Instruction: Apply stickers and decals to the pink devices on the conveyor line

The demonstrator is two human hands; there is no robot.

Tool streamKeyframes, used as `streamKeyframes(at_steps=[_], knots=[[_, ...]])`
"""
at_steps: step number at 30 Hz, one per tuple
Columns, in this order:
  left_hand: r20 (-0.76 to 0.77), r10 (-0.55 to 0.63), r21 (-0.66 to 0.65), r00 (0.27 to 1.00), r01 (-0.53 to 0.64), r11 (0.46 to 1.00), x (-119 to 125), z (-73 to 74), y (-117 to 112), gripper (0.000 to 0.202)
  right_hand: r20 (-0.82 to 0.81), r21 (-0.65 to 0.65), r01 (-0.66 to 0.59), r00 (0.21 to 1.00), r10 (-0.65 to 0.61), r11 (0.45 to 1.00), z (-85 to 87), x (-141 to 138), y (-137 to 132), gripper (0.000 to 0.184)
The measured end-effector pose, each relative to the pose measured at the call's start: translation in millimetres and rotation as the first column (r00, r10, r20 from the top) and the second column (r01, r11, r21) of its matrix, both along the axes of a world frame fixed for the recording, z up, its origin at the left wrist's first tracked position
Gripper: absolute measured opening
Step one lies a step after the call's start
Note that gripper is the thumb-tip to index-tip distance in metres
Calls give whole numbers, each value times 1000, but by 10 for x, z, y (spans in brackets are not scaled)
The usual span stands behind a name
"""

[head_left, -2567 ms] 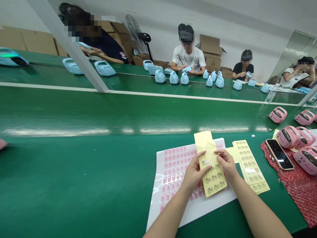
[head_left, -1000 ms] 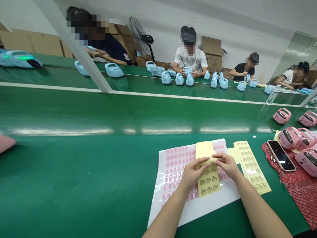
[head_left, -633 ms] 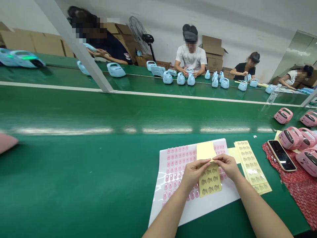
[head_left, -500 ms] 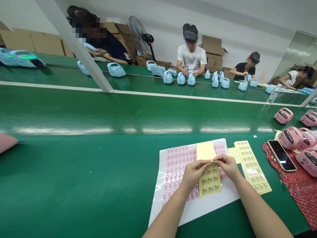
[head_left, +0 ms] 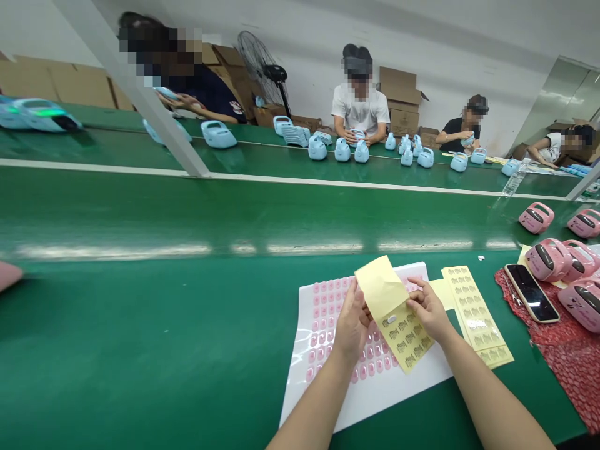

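Observation:
My left hand (head_left: 350,322) grips the left edge of a yellow sticker sheet (head_left: 409,342), thumb along its side. The upper part of this sheet is blank, and the lower part carries rows of dark printed labels. A small whitish piece (head_left: 392,319) shows at the boundary between the two parts. At the sheet's right edge, my right hand (head_left: 429,309) pinches it with thumb and fingers. Beneath both hands lies a white sheet (head_left: 300,375) with rows of glossy pink oval stickers, partly covered by the yellow one.
More yellow label sheets (head_left: 475,309) lie to the right. Beyond are a phone (head_left: 532,294), red bubble wrap (head_left: 562,356) and several pink handled devices (head_left: 548,259). Across the green table (head_left: 164,337), co-workers sit behind light blue devices (head_left: 317,148). A slanted post (head_left: 154,112) rises at left.
The yellow sheet has tilted, its top swinging left. My left hand has moved from the middle to its left edge, while my right hand has shifted slightly right.

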State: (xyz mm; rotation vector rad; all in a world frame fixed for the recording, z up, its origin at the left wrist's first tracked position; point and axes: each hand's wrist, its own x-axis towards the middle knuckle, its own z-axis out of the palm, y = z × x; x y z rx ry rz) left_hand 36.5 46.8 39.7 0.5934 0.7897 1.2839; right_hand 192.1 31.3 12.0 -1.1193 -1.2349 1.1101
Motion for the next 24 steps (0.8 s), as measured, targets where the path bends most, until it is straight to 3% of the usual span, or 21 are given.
streamKeyframes(at_steps=[3,7,9,13,20,24], knots=[[65,15,-85,998,-9,996,3,-6,25,49,126,21,-8,992,6,1000,0,6,-18,38],[17,-95,-205,995,97,974,20,-49,22,20,263,97,47,962,-71,994,33,-23,-41,31],[0,-135,-214,991,132,968,35,-64,15,19,306,139,95,943,-134,986,60,-51,-55,25],[35,-103,-197,994,108,974,64,-53,-10,20,377,207,147,900,-217,967,101,-102,-80,21],[126,-179,-148,976,197,969,87,-20,-67,30,399,279,146,882,-253,949,109,-163,-104,19],[98,-124,-164,987,139,977,97,-59,-35,27,346,252,156,907,-239,955,92,-165,-107,19]])
